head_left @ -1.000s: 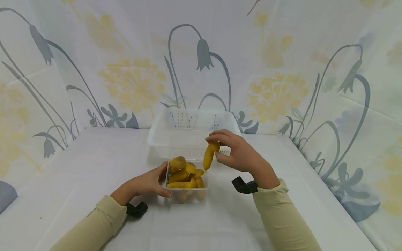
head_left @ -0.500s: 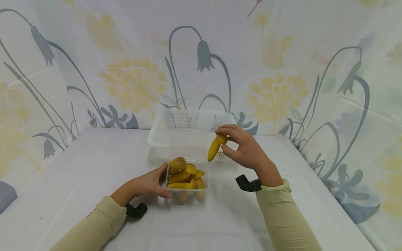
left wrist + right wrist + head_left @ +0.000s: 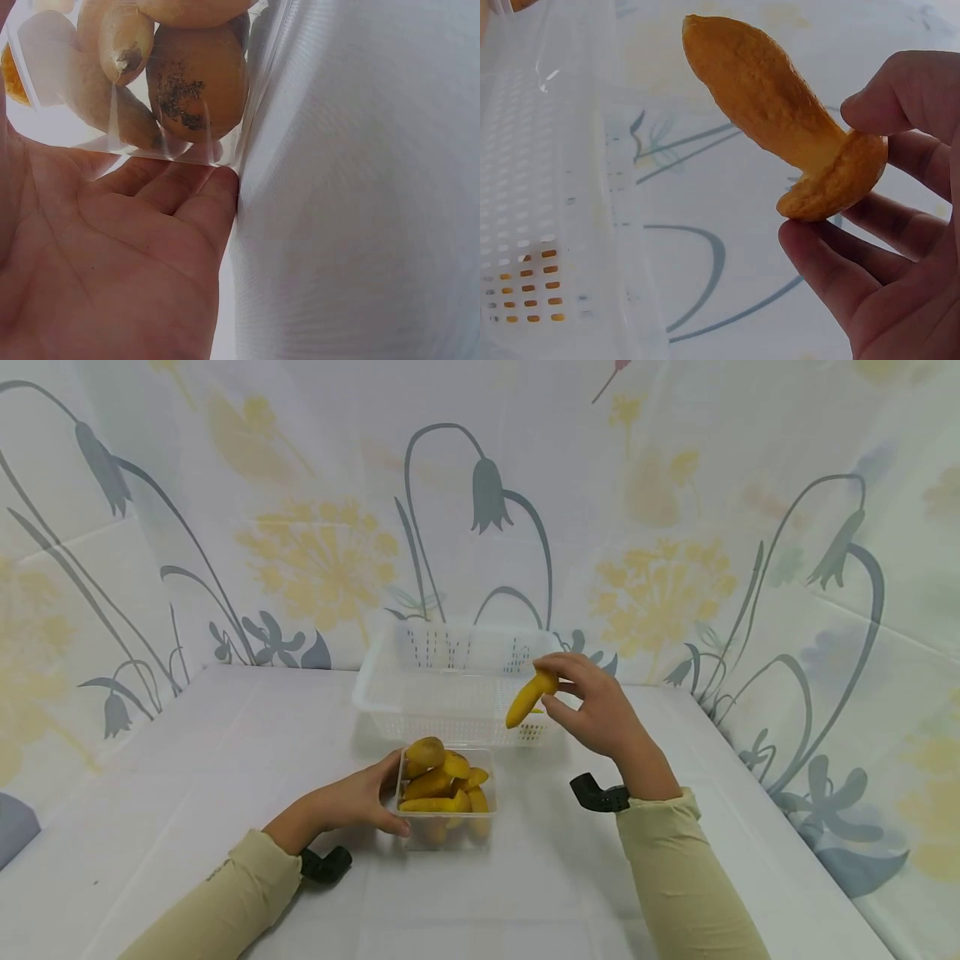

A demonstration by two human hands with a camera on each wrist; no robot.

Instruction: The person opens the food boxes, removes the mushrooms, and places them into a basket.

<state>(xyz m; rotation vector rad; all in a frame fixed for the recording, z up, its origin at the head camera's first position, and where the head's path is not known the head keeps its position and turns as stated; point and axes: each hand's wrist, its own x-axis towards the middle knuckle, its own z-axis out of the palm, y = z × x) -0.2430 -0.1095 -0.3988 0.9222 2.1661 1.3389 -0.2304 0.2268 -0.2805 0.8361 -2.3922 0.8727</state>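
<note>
A yellow mushroom (image 3: 527, 702) with a thick stem hangs in my right hand (image 3: 596, 714), over the right front edge of a white perforated basket (image 3: 442, 727). In the right wrist view, thumb and fingers pinch the mushroom (image 3: 757, 86) by its cap, stem pointing away. My left hand (image 3: 356, 795) holds the left side of a clear plastic box (image 3: 457, 843), thumb at the front, fingers round the back. Several yellow mushrooms (image 3: 429, 782) are heaped in it. Dark specks mark one mushroom (image 3: 196, 82) seen through the box wall in the left wrist view.
Orange-yellow pieces (image 3: 531, 289) show through the basket's holes at its right end. A white cloth (image 3: 247, 760) covers the table, and a flower-printed curtain (image 3: 480, 410) stands behind and at the sides. A grey object (image 3: 15, 827) sits at the left edge.
My right hand has carried the mushroom up and to the right, from beside the box to over the basket's right front edge. The left hand and box have stayed put.
</note>
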